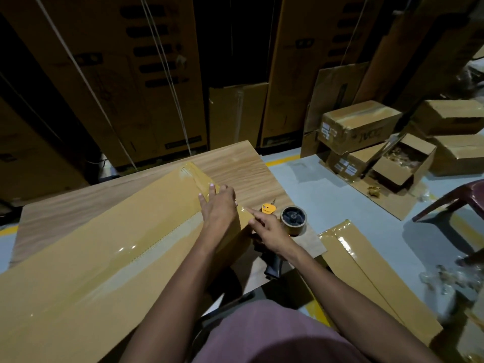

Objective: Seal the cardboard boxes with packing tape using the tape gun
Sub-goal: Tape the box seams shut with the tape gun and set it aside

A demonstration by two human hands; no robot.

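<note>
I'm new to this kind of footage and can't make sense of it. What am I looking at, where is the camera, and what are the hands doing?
There is no machine: a person works with bare hands, and the one camera sits on their head, looking down and forward. A long flat cardboard box lies on a wooden table, with shiny tape along its seam. The left hand lies flat on the box's end, fingers straight, pressing the tape. The right hand points a finger at the box's corner; it seems to hold nothing. The tape gun lies on the table beside it. More boxes stand on the floor.
</note>
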